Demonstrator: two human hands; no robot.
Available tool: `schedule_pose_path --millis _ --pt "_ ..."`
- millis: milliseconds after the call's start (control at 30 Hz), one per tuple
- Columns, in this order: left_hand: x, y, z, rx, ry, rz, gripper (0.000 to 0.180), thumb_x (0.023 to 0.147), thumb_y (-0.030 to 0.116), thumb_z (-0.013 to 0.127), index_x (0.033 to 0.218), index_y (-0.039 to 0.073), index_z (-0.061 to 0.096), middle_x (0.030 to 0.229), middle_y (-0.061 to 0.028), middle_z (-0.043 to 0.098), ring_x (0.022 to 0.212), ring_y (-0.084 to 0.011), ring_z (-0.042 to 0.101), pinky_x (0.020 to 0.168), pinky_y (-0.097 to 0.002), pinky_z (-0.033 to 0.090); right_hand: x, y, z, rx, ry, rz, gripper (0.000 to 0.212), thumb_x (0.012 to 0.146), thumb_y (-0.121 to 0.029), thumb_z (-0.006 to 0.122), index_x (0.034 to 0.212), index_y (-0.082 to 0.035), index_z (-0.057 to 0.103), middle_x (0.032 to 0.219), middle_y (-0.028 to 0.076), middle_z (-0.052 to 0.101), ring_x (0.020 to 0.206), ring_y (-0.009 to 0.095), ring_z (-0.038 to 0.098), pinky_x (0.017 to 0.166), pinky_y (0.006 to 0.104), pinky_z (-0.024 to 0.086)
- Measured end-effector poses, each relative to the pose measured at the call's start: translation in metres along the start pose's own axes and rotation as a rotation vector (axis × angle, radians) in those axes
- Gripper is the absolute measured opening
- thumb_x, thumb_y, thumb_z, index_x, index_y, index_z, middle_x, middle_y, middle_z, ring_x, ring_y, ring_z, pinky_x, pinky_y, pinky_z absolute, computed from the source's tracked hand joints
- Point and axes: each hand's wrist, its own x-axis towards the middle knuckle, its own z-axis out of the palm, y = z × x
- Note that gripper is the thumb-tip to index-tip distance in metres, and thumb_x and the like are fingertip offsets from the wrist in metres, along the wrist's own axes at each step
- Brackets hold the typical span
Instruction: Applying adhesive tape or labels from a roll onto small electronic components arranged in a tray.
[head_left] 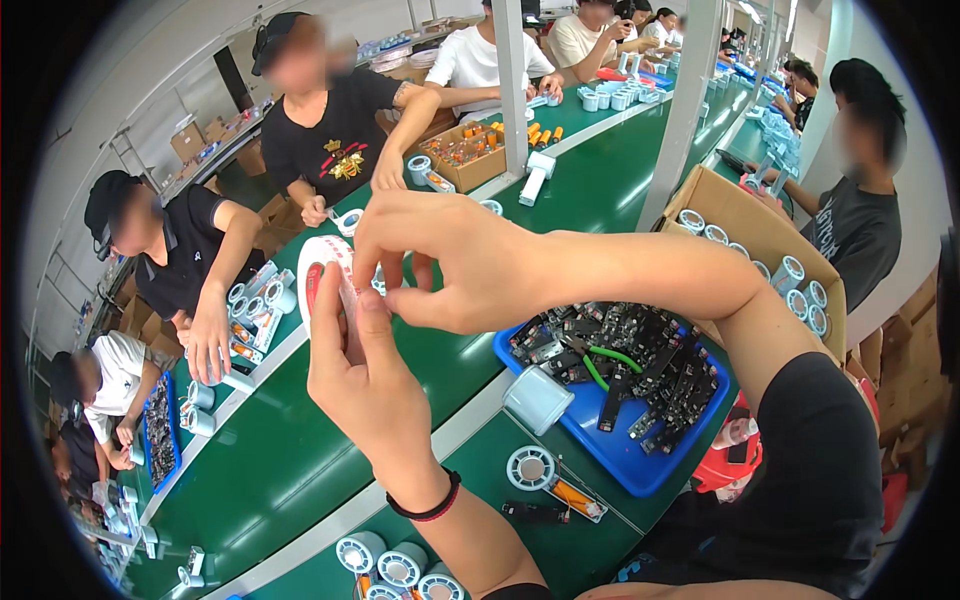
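Held up over the green bench is a roll of white tape or labels with red print [322, 256]. My left hand [368, 395] grips it from below, thumb and fingers on either side. My right hand [455, 260] reaches across from the right with its fingertips pinched together at the roll's near edge, beside my left thumb. What lies between those fingertips is hidden. Below my hands, a pale blue round-ended housing [530, 468] lies with an orange cell [575, 498] wired to it, next to a black strip-shaped part [535, 513].
A blue tray [640, 480] holds black circuit parts and green-handled pliers [595, 372]. A pale blue cup [538, 400] leans at its edge. Several housings [402, 565] stand at the front. A carton [690, 200] of housings is at right. Co-workers sit across the bench.
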Motion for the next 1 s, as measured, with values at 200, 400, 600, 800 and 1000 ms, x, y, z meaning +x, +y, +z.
schedule_pose_path --millis 200,400,600,800,1000 --pt "0.001 0.006 -0.008 0.039 -0.104 0.010 0.036 0.101 0.016 0.055 0.129 -0.006 0.060 0.108 -0.0104 0.068 0.083 -0.0095 0.061 0.076 -0.0218 0.050 0.011 0.005 -0.019 0.170 -0.182 0.041 0.012 0.081 -0.008 0.075 0.085 -0.005 0.064 0.092 0.005 0.065 0.076 0.014 0.064 0.060 0.0256 0.051" --pt "0.005 0.001 -0.020 0.020 -0.120 -0.043 0.038 0.096 0.007 0.048 0.129 -0.008 0.059 0.112 -0.0138 0.070 0.080 -0.0105 0.062 0.072 -0.0231 0.050 0.009 -0.003 -0.012 0.063 -0.071 -0.012 0.013 0.082 -0.009 0.076 0.083 -0.006 0.064 0.086 0.003 0.067 0.072 0.013 0.063 0.060 0.0257 0.051" --pt "0.018 -0.003 -0.039 -0.131 0.385 -0.046 0.047 0.093 0.018 0.043 0.124 -0.014 0.058 0.105 -0.0188 0.072 0.067 -0.0117 0.059 0.066 -0.0247 0.049 -0.024 0.044 0.007 0.160 -0.178 0.362 0.037 0.084 -0.010 0.073 0.117 -0.005 0.056 0.087 0.007 0.070 0.072 0.016 0.065 0.064 0.0296 0.052" --pt "0.017 0.004 -0.046 -0.222 0.455 0.009 0.051 0.093 0.020 0.039 0.127 -0.014 0.054 0.105 -0.0230 0.070 0.066 -0.0147 0.060 0.068 -0.0283 0.052 -0.088 0.173 0.036 -0.013 -0.481 0.659 0.040 0.085 -0.009 0.065 0.122 -0.005 0.053 0.093 0.010 0.072 0.085 0.023 0.070 0.075 0.0363 0.054" --pt "0.015 0.011 -0.040 -0.213 0.434 -0.016 0.051 0.092 0.019 0.038 0.129 -0.014 0.053 0.105 -0.0251 0.070 0.069 -0.0162 0.062 0.072 -0.0303 0.053 -0.093 0.189 0.058 -0.032 -0.549 0.719 0.041 0.084 -0.011 0.065 0.123 -0.005 0.053 0.090 0.010 0.073 0.089 0.025 0.071 0.081 0.0385 0.054"
